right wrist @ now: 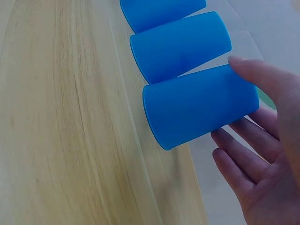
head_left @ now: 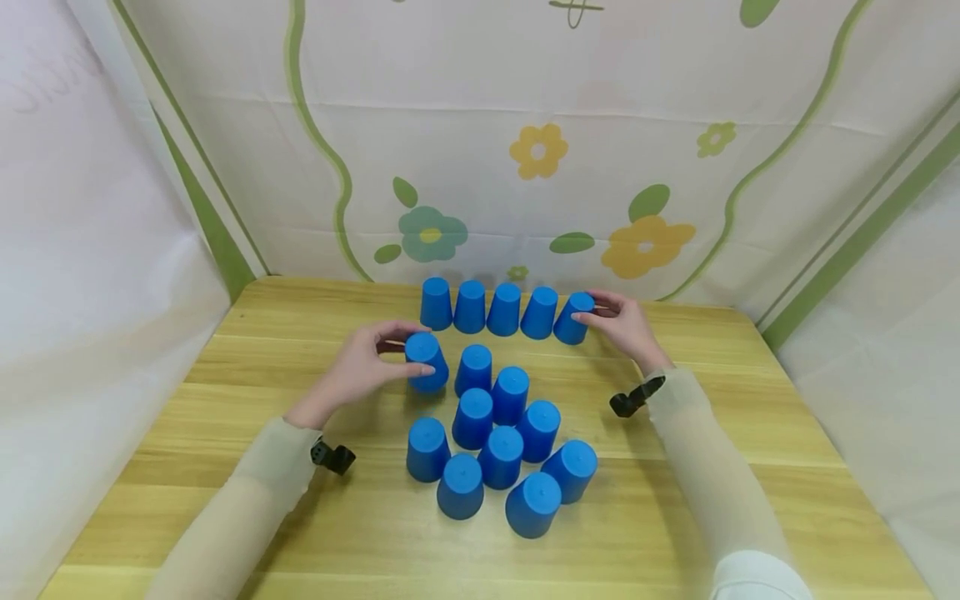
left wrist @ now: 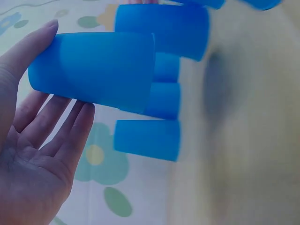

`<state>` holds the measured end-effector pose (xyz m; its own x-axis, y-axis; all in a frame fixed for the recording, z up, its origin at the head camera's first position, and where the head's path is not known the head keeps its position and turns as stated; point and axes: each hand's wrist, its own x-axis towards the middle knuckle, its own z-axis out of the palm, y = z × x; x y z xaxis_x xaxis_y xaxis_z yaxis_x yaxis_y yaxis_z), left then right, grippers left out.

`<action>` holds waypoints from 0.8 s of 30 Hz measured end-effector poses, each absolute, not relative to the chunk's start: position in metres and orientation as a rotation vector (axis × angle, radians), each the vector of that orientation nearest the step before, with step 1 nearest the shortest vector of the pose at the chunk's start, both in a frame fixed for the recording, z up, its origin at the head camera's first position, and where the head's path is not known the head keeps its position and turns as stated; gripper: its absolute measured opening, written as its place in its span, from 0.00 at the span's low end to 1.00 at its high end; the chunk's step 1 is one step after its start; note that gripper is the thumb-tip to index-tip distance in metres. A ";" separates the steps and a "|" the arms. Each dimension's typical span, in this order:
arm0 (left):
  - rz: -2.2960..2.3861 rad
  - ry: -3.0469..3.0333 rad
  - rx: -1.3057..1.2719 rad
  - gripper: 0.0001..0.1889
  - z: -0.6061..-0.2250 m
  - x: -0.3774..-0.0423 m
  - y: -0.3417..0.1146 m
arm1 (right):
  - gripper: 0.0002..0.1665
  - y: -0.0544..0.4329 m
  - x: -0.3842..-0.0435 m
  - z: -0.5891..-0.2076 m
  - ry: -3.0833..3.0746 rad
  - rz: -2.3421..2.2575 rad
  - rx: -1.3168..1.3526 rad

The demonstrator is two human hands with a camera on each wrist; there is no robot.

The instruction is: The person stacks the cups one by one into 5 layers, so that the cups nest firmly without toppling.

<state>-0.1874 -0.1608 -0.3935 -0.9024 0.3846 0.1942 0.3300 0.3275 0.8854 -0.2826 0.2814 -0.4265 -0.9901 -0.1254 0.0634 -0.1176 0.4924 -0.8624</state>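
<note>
I'd call this a curtained booth: flowered cloth point(head_left: 465, 75) across the frame's top, wood table point(head_left: 615, 550) below.

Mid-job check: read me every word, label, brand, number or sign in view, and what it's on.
No text is readable.
Faint letter-like marks on the left curtain: too pale and blurred to read.
Dark mark high on the back curtain: cut off by the picture's edge, unreadable.
Blue cups: no readable label.

Behind the wood-grain tabletop point(head_left: 637, 533) hung a white fabric backdrop point(head_left: 465, 67) printed with orange flowers point(head_left: 630, 265), a teal flower point(head_left: 450, 242) and wavy green lines point(head_left: 293, 42); pale cloth sides point(head_left: 97, 250) flanked it.
</note>
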 end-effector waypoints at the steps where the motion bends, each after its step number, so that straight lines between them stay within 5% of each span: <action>1: 1.668 2.533 0.682 0.26 -0.390 -0.191 -0.161 | 0.43 0.282 -0.282 -0.426 2.702 -1.567 -0.227; 18: 1.689 2.650 0.714 0.30 -0.348 -0.252 -0.135 | 0.37 0.284 -0.236 -0.394 2.644 -1.559 -0.304; 24: 1.730 2.627 0.698 0.28 -0.344 -0.271 -0.127 | 0.38 0.295 -0.232 -0.413 2.671 -1.538 -0.365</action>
<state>-0.2709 -0.1271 -0.3444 -0.9031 0.3097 0.2973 0.3955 0.3305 0.8569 -0.2324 0.2954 -0.4126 -0.9717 -0.2211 0.0834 -0.1831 0.4812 -0.8572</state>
